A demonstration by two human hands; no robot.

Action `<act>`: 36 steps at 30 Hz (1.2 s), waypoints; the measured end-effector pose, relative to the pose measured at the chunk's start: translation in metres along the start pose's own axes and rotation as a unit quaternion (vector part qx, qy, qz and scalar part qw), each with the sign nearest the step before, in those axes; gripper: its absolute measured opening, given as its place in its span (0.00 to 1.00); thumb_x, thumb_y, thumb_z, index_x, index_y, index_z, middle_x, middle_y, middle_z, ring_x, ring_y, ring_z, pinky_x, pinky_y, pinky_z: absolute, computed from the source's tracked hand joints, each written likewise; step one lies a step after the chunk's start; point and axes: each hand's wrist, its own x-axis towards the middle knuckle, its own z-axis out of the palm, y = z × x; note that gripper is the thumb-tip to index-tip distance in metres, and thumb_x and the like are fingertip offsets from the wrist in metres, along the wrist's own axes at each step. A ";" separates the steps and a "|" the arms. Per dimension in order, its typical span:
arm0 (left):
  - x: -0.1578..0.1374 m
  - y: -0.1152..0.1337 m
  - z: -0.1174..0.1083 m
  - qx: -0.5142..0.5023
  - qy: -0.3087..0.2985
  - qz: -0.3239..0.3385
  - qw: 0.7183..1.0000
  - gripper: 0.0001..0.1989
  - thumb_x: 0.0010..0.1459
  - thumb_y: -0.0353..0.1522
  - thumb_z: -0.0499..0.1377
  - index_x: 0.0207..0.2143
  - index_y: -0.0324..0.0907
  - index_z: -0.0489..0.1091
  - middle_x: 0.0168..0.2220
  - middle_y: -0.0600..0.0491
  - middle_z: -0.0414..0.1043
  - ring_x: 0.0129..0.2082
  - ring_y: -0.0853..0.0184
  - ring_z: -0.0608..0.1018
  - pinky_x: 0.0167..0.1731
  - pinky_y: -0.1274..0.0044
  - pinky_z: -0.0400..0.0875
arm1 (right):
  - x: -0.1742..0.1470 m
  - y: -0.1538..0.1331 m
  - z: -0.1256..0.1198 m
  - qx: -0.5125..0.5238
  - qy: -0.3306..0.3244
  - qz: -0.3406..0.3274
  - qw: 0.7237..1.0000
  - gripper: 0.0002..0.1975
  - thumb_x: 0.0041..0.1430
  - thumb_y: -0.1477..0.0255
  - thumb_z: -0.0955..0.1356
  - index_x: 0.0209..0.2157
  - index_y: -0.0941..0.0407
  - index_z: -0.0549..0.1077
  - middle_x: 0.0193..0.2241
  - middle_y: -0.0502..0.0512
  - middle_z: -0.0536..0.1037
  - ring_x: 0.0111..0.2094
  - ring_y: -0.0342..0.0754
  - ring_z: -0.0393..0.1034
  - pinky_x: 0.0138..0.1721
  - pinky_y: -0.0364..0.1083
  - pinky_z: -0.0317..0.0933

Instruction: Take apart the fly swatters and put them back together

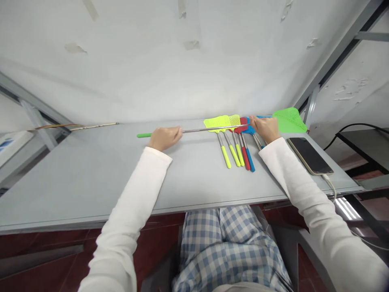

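While both forearms in white long sleeves [136, 194] reach over the pale grey tabletop [91, 174], the two bare hands stand well apart, each clamped on the same long fly swatter with a slim silvery metal rod [197, 130] and a bright green head. The left hand [165, 138] is curled into a fist around the handle end, and the swatter's rounded green grip [144, 135] sticks out to its left; where the grip meets the rod is hidden inside the fist. The right hand [266, 129] is closed around the far end of the rod, just beside the perforated green head [290, 120], which spreads out to its right near the wall side of the table. The rod runs nearly level between the hands, crossing in front of the heads of other swatters.

Those lie side by side, handles toward the person: three yellow-green fly swatters [234, 155], a red fly swatter [246, 158] and a blue fly swatter [250, 159]. More rods beside them are partly hidden by the right hand and sleeve. Right of that sleeve, a dark-screened smartphone with a gold-toned edge [310, 155] lies near the table's right end, a white cable [333, 188] plugged into it.
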 end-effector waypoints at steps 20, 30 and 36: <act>-0.004 -0.018 0.020 -0.007 -0.079 -0.116 0.990 0.24 0.60 0.36 0.43 0.29 0.39 0.77 0.30 0.41 0.78 0.33 0.57 0.77 0.29 0.73 0.56 | -0.003 -0.009 0.008 0.017 -0.047 0.037 0.998 0.33 0.68 0.60 0.48 0.34 0.60 0.78 0.29 0.65 0.79 0.28 0.50 0.69 0.27 0.46 0.39; -0.005 -0.023 0.017 0.026 -0.006 -0.175 0.984 0.26 0.61 0.37 0.42 0.30 0.38 0.78 0.27 0.41 0.76 0.31 0.58 0.76 0.31 0.72 0.57 | -0.004 -0.016 0.003 0.049 -0.020 0.016 0.998 0.31 0.68 0.61 0.49 0.32 0.60 0.76 0.28 0.64 0.78 0.31 0.52 0.69 0.33 0.48 0.50; -0.007 -0.030 0.015 0.010 0.042 -0.207 0.977 0.25 0.60 0.37 0.43 0.29 0.37 0.77 0.26 0.40 0.74 0.29 0.58 0.75 0.30 0.72 0.56 | -0.001 -0.008 0.011 0.057 0.096 0.002 0.994 0.27 0.68 0.65 0.50 0.38 0.59 0.76 0.43 0.65 0.76 0.52 0.57 0.63 0.54 0.59 0.48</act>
